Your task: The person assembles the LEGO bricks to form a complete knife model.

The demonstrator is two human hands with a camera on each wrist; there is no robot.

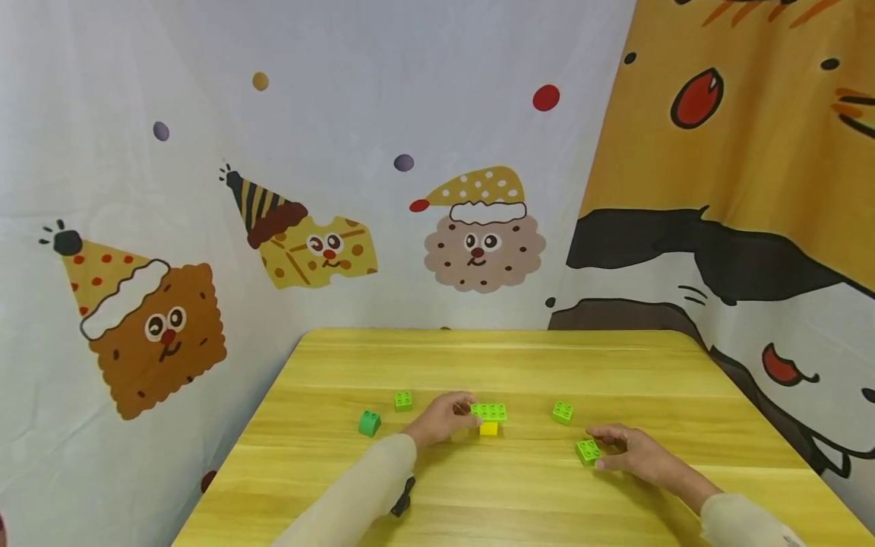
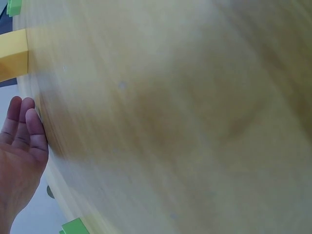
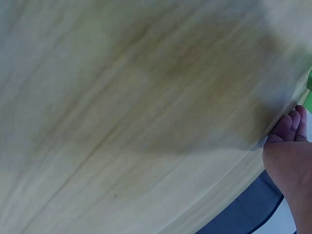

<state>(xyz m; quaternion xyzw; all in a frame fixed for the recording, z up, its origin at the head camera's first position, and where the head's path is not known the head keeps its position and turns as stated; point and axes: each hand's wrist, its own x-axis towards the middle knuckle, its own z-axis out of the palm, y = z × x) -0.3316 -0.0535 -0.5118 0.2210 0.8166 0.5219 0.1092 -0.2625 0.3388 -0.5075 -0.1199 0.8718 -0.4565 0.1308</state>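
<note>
1. Left hand [image 1: 440,419]: lower centre of the head frame, thumb and fingertips at the left end of the long brick; whether they pinch it cannot be told. In the left-wrist view three fingers lie nearly straight, apart from the yellow block.
2. Long brick [image 1: 488,412]: lime, lower centre, studs up, above the yellow block [image 1: 488,429]; whether the two are joined cannot be told.
3. Right hand [image 1: 639,454]: lower right, thumb and forefinger about the right side of the near block; a firm pinch cannot be told.
4. Near block [image 1: 586,453]: lime, square, studs up, lower right.
5. Far block [image 1: 563,412]: lime, square, just up and left of the near block, a strip of wood between.
6. Left block [image 1: 403,400]: lime, left of the left hand.
7. Dark green block [image 1: 369,423]: rounded side, just below and left of the left block.
8. Table [image 1: 506,361]: far edge level across mid-frame, before a printed cloth [image 1: 383,68]; side edges slant outward to the lower corners; near edge out of frame. Wide wood lies between the long brick and near block, and from the blocks up to the far edge.
</note>
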